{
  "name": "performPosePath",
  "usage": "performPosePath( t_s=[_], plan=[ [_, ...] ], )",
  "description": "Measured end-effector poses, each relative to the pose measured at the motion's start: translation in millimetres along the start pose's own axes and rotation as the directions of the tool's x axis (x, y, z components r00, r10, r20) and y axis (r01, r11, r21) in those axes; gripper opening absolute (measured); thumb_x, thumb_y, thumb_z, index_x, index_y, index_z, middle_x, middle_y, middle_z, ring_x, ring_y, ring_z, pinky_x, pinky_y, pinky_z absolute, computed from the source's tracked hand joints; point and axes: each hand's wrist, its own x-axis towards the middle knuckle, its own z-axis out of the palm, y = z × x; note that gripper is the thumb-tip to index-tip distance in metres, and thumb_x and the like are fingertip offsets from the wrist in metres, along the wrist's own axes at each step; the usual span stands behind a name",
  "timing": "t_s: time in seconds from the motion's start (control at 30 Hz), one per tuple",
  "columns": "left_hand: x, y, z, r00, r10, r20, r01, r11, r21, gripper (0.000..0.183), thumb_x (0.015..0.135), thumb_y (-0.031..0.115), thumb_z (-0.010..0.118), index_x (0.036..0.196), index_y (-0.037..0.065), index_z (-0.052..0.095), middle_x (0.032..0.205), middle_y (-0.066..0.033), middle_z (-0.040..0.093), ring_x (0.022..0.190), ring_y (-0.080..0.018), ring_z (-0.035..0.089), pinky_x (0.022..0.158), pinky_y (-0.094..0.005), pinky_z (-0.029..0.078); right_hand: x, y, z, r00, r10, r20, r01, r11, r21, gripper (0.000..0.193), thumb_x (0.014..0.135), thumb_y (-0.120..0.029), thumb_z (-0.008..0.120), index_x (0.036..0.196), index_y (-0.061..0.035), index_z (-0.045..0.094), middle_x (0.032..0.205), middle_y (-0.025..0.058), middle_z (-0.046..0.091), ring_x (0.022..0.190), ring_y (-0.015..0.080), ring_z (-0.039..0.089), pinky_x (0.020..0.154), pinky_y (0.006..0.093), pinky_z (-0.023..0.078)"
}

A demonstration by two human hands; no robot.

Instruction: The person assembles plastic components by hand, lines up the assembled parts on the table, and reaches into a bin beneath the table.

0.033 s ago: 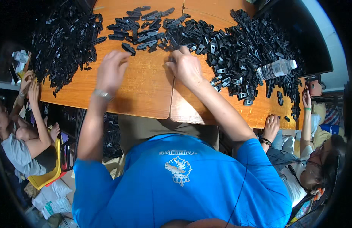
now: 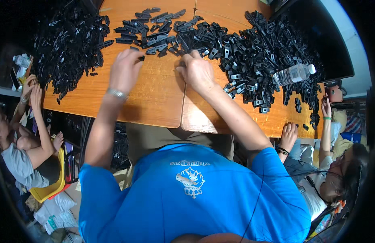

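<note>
My left hand (image 2: 125, 73), slightly blurred and wearing a metal wristband, is closed around a black plastic piece (image 2: 141, 58) whose end shows between thumb and fingers. Right of it, my right hand (image 2: 198, 73) rests low over the seam of the table (image 2: 155, 93), fingers curled. A small dark piece (image 2: 182, 63) shows at its fingertips; its shape is mostly hidden. Just beyond both hands lie scattered long black plastic pieces (image 2: 157, 38), which run into a dense heap of black clip-like parts (image 2: 244, 60) on the right.
Another big heap of black parts (image 2: 70, 48) covers the table's left end. A clear plastic bottle (image 2: 294, 74) lies on the right heap, near a dark screen (image 2: 317, 36). One person (image 2: 25, 158) sits at the left, another (image 2: 317, 178) at the right, a hand at the table edge.
My left hand has shifted a little right and forward onto the black piece that lay alone on the table, and now closes around it. My right hand has barely moved.
</note>
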Motion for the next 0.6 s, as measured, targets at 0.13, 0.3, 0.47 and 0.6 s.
performPosePath(
  t_s=[0.13, 0.3, 0.47, 0.6],
  plan=[
    [42, -2, 58, 1.000, -0.004, 0.001, 0.004, 0.995, 0.103, 0.022, 0.092, 0.009, 0.078, 0.113, 0.003, 0.076, 0.110, -0.0140, 0.071, 0.111, -0.0355, 0.066, 0.094, -0.0447, 0.054, 8, 2, 13, 0.995, 0.051, 0.087, -0.037, 0.987, -0.154, 0.017, 0.088, -0.013, 0.075, 0.101, -0.0040, 0.067, 0.106, 0.0231, 0.068, 0.088, 0.0434, 0.074, 0.077, 0.0530, 0.061],
    [58, 5, 74, 0.990, -0.086, 0.108, 0.065, 0.980, 0.188, 0.017, 0.092, 0.011, 0.080, 0.106, 0.005, 0.075, 0.106, -0.0139, 0.070, 0.110, -0.0360, 0.067, 0.094, -0.0474, 0.056, -4, 3, 5, 0.996, 0.042, 0.081, -0.053, 0.989, 0.135, 0.028, 0.086, -0.012, 0.081, 0.112, -0.0054, 0.073, 0.107, 0.0182, 0.072, 0.090, 0.0399, 0.074, 0.081, 0.0480, 0.060],
    [47, 1, 67, 0.966, -0.249, 0.063, 0.253, 0.966, -0.062, 0.015, 0.090, 0.013, 0.082, 0.100, 0.007, 0.073, 0.105, -0.0142, 0.070, 0.097, -0.0363, 0.071, 0.086, -0.0461, 0.057, -23, -9, -3, 0.997, 0.041, 0.067, -0.062, 0.929, 0.364, 0.024, 0.085, -0.012, 0.082, 0.109, -0.0078, 0.078, 0.101, 0.0194, 0.070, 0.085, 0.0397, 0.072, 0.076, 0.0468, 0.059],
    [10, -9, 59, 0.903, -0.393, 0.173, 0.367, 0.498, -0.785, 0.040, 0.096, -0.002, 0.076, 0.133, 0.003, 0.063, 0.096, -0.0024, 0.066, 0.082, -0.0112, 0.066, 0.075, -0.0260, 0.055, -42, -14, -9, 0.990, 0.037, 0.134, -0.078, 0.945, 0.318, 0.022, 0.085, -0.013, 0.084, 0.105, -0.0062, 0.079, 0.098, 0.0176, 0.070, 0.089, 0.0373, 0.071, 0.079, 0.0462, 0.059]
  ],
)
